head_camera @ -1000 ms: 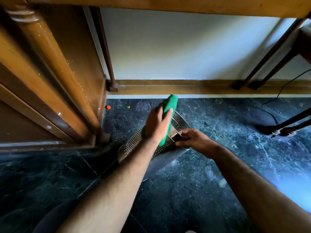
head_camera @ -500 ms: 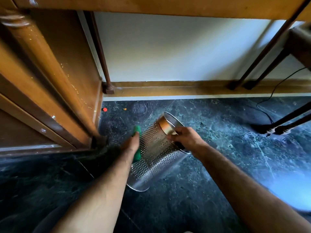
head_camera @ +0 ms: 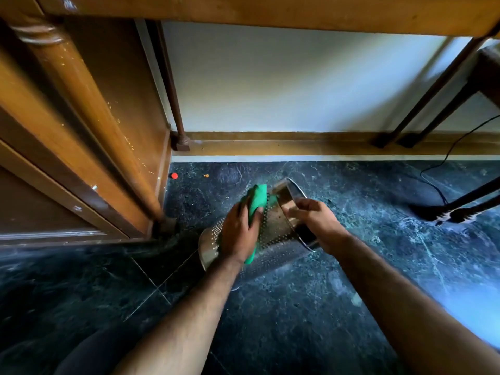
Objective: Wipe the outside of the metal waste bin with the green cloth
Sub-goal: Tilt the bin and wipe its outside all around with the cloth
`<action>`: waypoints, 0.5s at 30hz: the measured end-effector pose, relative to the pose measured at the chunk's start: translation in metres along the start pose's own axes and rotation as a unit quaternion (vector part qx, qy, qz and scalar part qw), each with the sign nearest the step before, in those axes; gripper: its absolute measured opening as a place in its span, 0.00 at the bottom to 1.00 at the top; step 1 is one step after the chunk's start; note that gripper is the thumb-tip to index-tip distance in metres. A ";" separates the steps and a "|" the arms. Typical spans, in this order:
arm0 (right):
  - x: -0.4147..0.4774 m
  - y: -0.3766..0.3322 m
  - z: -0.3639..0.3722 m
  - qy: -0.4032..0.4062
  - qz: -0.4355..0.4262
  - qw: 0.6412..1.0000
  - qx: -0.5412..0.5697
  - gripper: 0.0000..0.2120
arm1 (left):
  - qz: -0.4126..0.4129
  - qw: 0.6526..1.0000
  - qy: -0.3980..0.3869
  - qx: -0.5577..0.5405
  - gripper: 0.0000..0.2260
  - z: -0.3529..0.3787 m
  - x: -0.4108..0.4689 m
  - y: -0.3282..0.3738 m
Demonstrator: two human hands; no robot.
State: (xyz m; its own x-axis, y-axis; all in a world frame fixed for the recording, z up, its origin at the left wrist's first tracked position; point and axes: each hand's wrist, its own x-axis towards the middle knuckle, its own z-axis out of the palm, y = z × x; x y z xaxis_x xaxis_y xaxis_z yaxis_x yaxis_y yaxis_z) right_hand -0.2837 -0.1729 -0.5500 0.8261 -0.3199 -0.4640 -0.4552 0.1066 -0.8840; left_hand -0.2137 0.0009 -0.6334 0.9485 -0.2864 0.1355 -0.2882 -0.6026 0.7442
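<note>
Pressing green cloth (head_camera: 257, 199) higher up the bin (head_camera: 273, 234) now, left hand (head_camera: 239, 234); right hand (head_camera: 316, 220) grips rim.

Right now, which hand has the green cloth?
The left hand presses the green cloth onto the perforated side of the metal bin. The right hand only grips its rim.

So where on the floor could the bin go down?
Bare floor lies between the arms, and more right of the bin, before the cable. Left is crowded: the cabinet stands close beside it.
</note>
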 end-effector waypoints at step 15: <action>0.002 -0.003 0.037 0.031 -0.137 0.969 -0.204 0.07 | -0.232 0.963 -0.063 -0.119 0.23 -0.019 0.058 0.012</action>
State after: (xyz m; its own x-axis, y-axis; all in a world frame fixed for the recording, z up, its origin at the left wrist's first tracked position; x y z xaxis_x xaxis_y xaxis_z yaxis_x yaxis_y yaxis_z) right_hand -0.2688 -0.1393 -0.5505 0.9186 -0.3403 -0.2007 -0.3264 -0.3673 -0.8710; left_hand -0.1594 -0.0089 -0.6040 0.9402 -0.1239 -0.3172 0.2158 -0.5038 0.8365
